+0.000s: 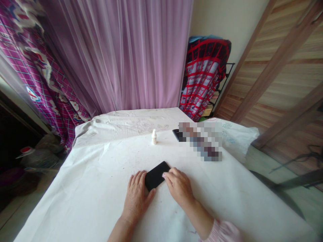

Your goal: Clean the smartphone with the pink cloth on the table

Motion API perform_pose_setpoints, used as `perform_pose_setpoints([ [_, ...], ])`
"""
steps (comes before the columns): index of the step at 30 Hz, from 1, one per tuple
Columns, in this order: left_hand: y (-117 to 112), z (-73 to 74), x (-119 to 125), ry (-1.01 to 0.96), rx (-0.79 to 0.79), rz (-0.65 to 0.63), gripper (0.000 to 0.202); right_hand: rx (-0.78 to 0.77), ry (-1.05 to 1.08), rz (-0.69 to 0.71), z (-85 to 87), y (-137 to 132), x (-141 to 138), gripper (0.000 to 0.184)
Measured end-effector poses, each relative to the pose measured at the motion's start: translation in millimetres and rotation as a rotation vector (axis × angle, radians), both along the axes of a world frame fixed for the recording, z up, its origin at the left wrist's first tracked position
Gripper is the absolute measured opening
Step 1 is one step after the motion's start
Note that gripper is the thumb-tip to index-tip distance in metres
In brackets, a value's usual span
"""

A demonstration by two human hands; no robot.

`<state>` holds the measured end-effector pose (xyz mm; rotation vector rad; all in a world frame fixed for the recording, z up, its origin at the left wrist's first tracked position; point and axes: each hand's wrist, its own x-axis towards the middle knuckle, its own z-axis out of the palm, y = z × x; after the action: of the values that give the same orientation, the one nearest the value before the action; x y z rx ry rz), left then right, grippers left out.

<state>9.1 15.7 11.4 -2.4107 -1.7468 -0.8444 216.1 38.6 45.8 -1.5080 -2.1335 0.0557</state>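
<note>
A black smartphone lies flat and slanted on the white tablecloth, its dark screen facing up. My left hand grips its left end, with the fingers along the far corner and the thumb by the near edge. Between the thumb and fingertips of my right hand is a small whitish-pink wad, pressed against the right side of the screen. The wad is mostly covered by the fingers, and I cannot tell its material. Beyond the phone stands a small white bottle, upright.
White cloth covers the table. At its right far side are a dark flat object, a pixelated patch and a plastic bag. Purple curtains hang behind; a wooden door is at right. A large bottle stands left on the floor.
</note>
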Motion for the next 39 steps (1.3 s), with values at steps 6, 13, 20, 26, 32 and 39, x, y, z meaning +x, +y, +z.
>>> perform_pose_setpoints([
  [6, 0.9, -2.5, 0.2, -0.013, 0.006, 0.003, 0.055, 0.011, 0.014, 0.061, 0.6, -8.0, -13.9, 0.016],
  [13, 0.8, 0.2, -1.6, 0.016, -0.021, 0.01, 0.054, -0.038, 0.025, 0.146, 7.8, -10.8, -16.1, 0.015],
  [20, 1.0, 2.5, -3.6, 0.036, -0.044, 0.02, 0.055, -0.138, -0.02, 0.1, 15.0, -7.3, -9.2, 0.019],
  [26, 1.6, 1.5, -4.1, 0.028, -0.044, 0.026, 0.055, -0.143, -0.047, 0.06, 14.2, 0.1, 2.7, 0.019],
  [32, 2.3, 3.6, -5.2, 0.025, -0.048, 0.022, 0.054, -0.142, -0.08, 0.011, 10.2, 8.0, 14.7, 0.017],
  [39, 3.2, 3.5, -8.2, 0.027, -0.079, 0.01, 0.054, -0.142, -0.048, -0.017, 7.6, 14.4, 28.7, 0.02],
])
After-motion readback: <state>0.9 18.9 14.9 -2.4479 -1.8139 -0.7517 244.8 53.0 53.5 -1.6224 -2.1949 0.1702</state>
